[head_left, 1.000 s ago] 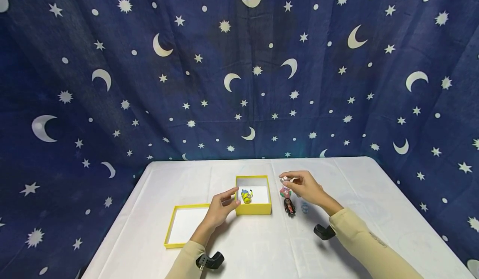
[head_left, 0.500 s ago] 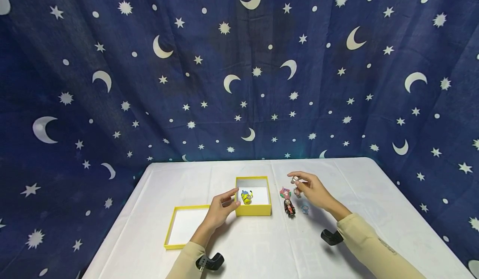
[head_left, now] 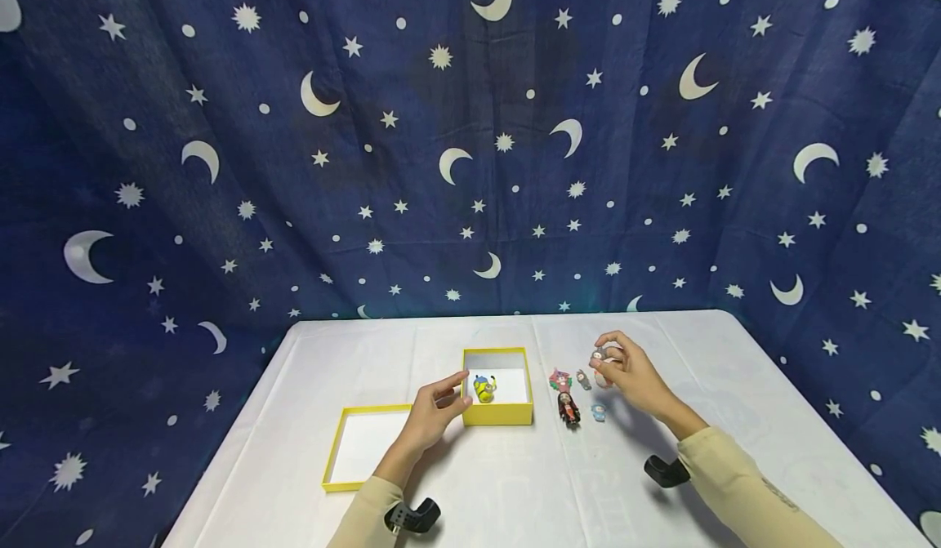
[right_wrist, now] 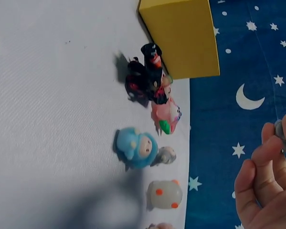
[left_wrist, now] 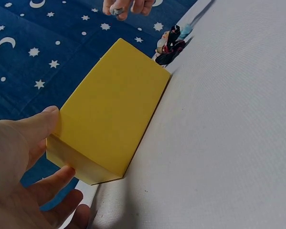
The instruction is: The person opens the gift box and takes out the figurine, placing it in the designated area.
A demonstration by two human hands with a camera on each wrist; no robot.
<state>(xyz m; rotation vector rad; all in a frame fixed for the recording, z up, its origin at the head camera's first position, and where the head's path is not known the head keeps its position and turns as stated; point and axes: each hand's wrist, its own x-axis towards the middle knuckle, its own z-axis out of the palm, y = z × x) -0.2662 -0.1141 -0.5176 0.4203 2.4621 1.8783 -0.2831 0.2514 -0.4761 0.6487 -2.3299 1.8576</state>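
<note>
My left hand [head_left: 429,413] holds the left side of an open yellow box [head_left: 497,414]; in the left wrist view the thumb lies at its top edge and fingertips touch its side. A small yellow-and-blue toy figure [head_left: 483,388] lies inside. My right hand [head_left: 632,372] pinches a small grey toy figure [head_left: 599,355] above the table, right of the box; fingers partly cover it. Below and beside it are a pink figure [head_left: 560,379], a black-and-red doll [head_left: 568,410], a light blue figure [head_left: 599,412], another grey figure [head_left: 584,379] and a whitish orange-spotted toy [right_wrist: 165,194].
The yellow-rimmed box lid [head_left: 367,448] lies inside up on the white table [head_left: 507,491], left of the box and beside my left forearm. A dark blue curtain [head_left: 412,164] with moons and stars hangs behind the table's far edge.
My right hand has moved right, away from the box, with the grey figure pinched in it. Toys it had covered now show. My left hand stays at the box.
</note>
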